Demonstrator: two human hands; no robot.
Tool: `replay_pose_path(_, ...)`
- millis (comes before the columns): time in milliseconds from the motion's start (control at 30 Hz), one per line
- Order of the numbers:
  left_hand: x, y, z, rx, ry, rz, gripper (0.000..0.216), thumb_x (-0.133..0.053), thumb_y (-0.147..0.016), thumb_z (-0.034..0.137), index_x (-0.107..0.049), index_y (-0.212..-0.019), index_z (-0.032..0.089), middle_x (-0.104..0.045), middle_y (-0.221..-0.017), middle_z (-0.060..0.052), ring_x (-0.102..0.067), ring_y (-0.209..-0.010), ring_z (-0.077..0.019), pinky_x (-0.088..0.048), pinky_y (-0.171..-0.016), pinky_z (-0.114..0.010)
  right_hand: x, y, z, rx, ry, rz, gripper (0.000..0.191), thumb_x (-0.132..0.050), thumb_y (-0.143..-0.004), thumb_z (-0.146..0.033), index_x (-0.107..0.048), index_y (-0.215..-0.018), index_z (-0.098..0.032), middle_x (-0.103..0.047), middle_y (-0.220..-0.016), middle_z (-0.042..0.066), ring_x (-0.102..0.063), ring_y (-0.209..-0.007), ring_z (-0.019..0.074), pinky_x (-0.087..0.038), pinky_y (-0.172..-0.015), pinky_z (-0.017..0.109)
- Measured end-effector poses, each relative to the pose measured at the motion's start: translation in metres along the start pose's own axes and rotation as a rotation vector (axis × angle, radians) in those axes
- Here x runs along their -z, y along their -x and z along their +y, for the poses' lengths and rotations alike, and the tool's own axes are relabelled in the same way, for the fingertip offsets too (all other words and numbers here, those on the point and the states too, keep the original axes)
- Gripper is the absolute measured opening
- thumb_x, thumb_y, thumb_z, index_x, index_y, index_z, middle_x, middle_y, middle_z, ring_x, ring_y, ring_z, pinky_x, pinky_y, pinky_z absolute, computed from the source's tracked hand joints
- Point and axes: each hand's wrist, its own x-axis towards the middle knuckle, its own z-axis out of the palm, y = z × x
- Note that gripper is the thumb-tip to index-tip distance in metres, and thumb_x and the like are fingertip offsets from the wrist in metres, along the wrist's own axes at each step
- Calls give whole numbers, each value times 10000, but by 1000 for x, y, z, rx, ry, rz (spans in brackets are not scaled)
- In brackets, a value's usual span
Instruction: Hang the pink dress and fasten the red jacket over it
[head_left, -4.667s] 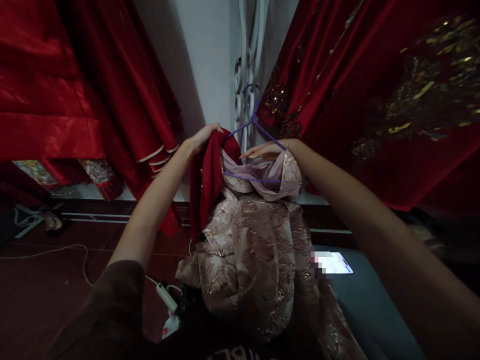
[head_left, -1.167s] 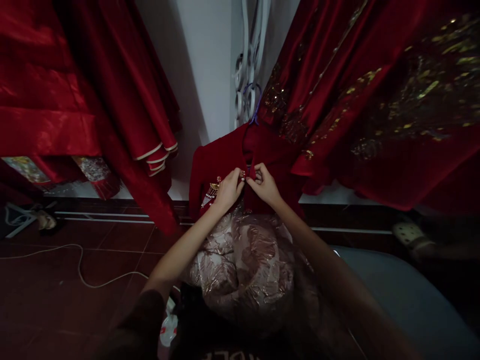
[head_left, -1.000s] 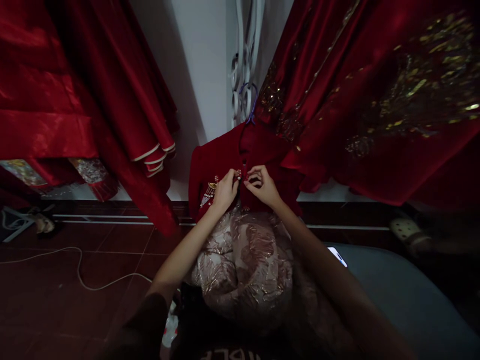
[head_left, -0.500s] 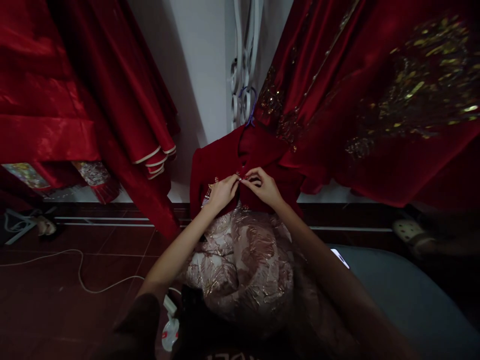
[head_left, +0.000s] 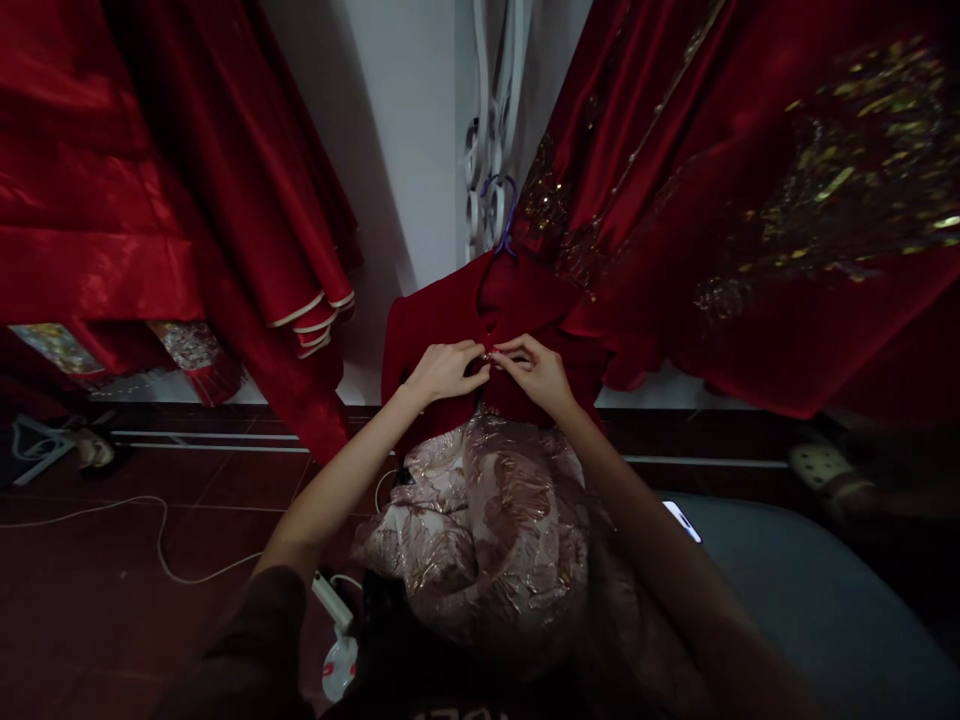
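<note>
A red jacket [head_left: 431, 320] hangs from a purple hanger [head_left: 508, 215] in front of me. My left hand [head_left: 448, 371] pinches the jacket's front edge, thumb and fingertips closed together. Facing it, my right hand [head_left: 538, 376] has thumb and forefinger closed on the opposite front edge. Between the fingertips shows a small shiny button [head_left: 487, 356], partly covered. Below the jacket spreads a pale pink, metallic brocade fabric [head_left: 517, 510], bunched over my lap.
Red satin garments [head_left: 247, 170] hang on the left, and a red gown with gold sequins [head_left: 847, 170] on the right. A lit phone [head_left: 681, 521] lies on a grey seat [head_left: 780, 570]. A white cable [head_left: 161, 540] and a power strip [head_left: 332, 600] are on the floor. At right shows a person's clog [head_left: 821, 468].
My left hand has turned flatter and shifted slightly right along the jacket front. The beaded trim seen beside it before is now out of sight. My right hand stays nearly in place.
</note>
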Motion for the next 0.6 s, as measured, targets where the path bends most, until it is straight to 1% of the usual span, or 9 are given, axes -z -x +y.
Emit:
replay_pose_path(100, 3, -6, -1, -25, 11, -19, 317, -377, -908, 382, -612, -931, 169, -645, -886, -56, -614, -733, -162, -392, -604, -257, 0, 1, -2, -6, 5, 27, 313, -662, -743, -444, -618, -907, -180, -682, -913, 57, -666, -817, 177, -587, -731, 354)
replay_pose_path(167, 3, -9, -2, -50, 17, -26, 294, -392, -900, 364, -609, -906, 165, -642, -873, -54, -611, -734, -160, -391, -609, -256, 1, 0, -2, -12, -2, 30, 315, -682, -724, -432, -615, -901, -181, -682, -936, 58, -666, -843, 183, -588, -743, 360)
replay_pose_path(367, 2, -15, -1, -105, -18, -75, 252, -420, -878, 308, -610, -938, 153, -639, -904, -84, -621, -766, -186, -408, -634, -279, 5, -7, 2, -29, -1, -15, 333, -718, -666, -412, -583, -864, -181, -668, -875, 43, -659, -808, 177, -591, -722, 363)
replay_pose_path(500, 2, -21, -2, -198, -53, -127, 257, -399, -884, 261, -605, -965, 130, -633, -915, -111, -625, -803, -204, -427, -659, -293, 8, -12, 5, -35, 4, -76, 289, -704, -653, -334, -555, -848, -181, -643, -864, 26, -639, -779, 151, -580, -730, 341)
replay_pose_path(600, 1, -25, 0, -256, -60, -148, 243, -401, -887, 241, -597, -967, 122, -628, -928, -120, -622, -825, -210, -443, -686, -303, 7, -18, 6, -13, 45, -82, 270, -676, -630, -252, -520, -840, -188, -605, -836, 7, -610, -765, 134, -558, -701, 294)
